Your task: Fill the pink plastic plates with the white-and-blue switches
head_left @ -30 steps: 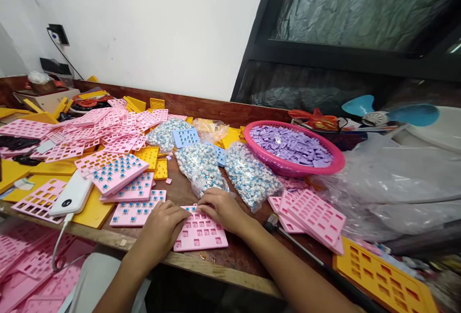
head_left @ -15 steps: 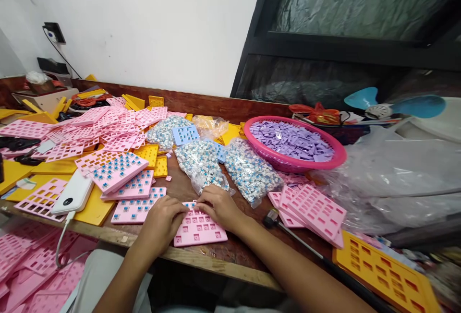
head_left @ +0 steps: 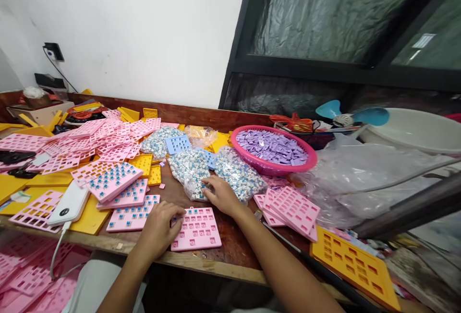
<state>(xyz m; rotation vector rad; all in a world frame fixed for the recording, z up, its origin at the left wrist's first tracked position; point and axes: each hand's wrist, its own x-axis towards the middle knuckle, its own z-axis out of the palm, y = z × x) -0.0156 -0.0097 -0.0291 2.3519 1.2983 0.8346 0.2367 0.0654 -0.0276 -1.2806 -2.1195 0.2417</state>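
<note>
A pink keyboard plate (head_left: pixel 201 246) with rows of square holes lies flat at the table's front edge; a few blue key switches sit in its top row. My left hand (head_left: pixel 163 226) grips the plate's left edge, fingers curled over it. My right hand (head_left: pixel 221 193) is at the near end of a clear bag of blue-and-white key switches (head_left: pixel 190 169), its fingers apart; its fingertips touch the bag or the switches in it. A second bag of switches (head_left: pixel 237 171) lies right beside that hand. Left of my left hand are stacked pink plates (head_left: pixel 124 193) fitted with blue switches.
A pink basket (head_left: pixel 312 162) of purple pieces stands behind the bags. Pink plates (head_left: pixel 293 207) and a yellow plate (head_left: pixel 355 267) lie to the right, near a black rod (head_left: pixel 317 265). A white power bank (head_left: pixel 70 202) and heaped pink frames (head_left: pixel 104 133) fill the left.
My right hand has left the pink plate and moved up to the bag of switches. My left hand stays on the plate's left side. The view has shifted to the right.
</note>
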